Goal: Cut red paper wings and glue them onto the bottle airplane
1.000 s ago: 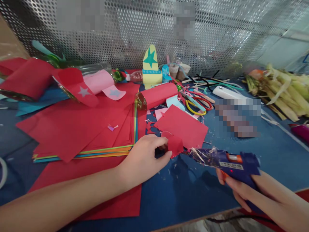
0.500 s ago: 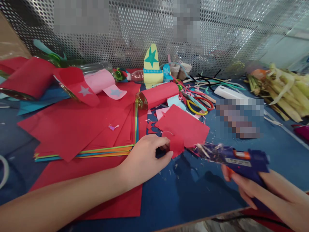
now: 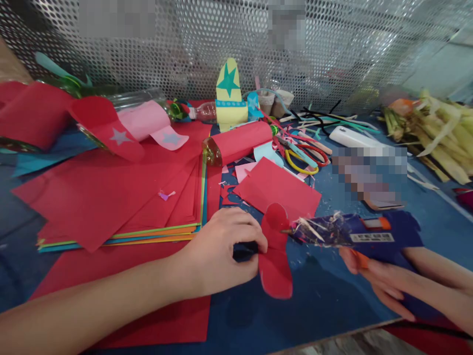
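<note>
My left hand pinches the left edge of a red paper cut-out with rounded ends, held a little above the blue table. In my right hand is a dark blue hot glue gun, its nozzle pointing left and meeting the upper part of the cut-out. My fingers lie by its orange trigger. Strings of dried glue cling to the gun's front. Just behind the cut-out lies a square of red paper.
Stacked coloured paper covers the left side. A red-wrapped bottle, scissors and a yellow paper-wrapped bottle stand or lie behind. Dried husks are at the right, a perforated metal panel at the back.
The red cut-out, folded over in my left hand before, now hangs unfolded with both rounded ends showing. The glue gun's nozzle now meets its upper part.
</note>
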A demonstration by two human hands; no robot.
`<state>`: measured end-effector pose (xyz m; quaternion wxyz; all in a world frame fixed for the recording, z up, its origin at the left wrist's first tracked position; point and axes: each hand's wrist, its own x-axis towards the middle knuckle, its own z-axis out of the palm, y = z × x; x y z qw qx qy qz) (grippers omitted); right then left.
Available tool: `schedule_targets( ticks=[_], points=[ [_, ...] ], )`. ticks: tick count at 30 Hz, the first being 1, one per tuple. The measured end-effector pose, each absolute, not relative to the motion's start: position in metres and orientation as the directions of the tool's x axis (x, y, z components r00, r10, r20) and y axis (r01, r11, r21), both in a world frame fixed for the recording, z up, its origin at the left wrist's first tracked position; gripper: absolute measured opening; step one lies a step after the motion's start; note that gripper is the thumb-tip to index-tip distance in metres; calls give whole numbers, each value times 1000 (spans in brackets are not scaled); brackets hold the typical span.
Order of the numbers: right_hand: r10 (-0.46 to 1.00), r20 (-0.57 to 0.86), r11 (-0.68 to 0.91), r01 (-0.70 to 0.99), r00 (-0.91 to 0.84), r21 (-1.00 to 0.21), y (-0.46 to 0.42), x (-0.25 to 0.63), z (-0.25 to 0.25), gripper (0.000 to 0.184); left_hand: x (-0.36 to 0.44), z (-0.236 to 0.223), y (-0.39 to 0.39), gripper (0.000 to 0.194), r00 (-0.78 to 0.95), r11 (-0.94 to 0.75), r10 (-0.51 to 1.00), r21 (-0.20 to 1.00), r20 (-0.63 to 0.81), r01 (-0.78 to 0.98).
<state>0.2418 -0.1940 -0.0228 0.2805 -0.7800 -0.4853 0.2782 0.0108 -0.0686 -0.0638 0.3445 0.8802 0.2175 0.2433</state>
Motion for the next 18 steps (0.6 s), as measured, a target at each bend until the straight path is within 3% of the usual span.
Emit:
schedule_targets(
  ticks=[4,8,18],
  points=[
    [893,-327,-451,625,310,-638,-195,254,-16,44,8,-62,-67,22,818,-657,532,716,218,237],
    [907,-410,-351,715,99,-605,-192,275,-31,43,7,-62,-67,20,823,-643,531,728,202,236],
    [872,-481,-381,748,96,-543,-175,267,-29,47,8,-62,-65,18,823,-629,536,740,190,239]
  ],
)
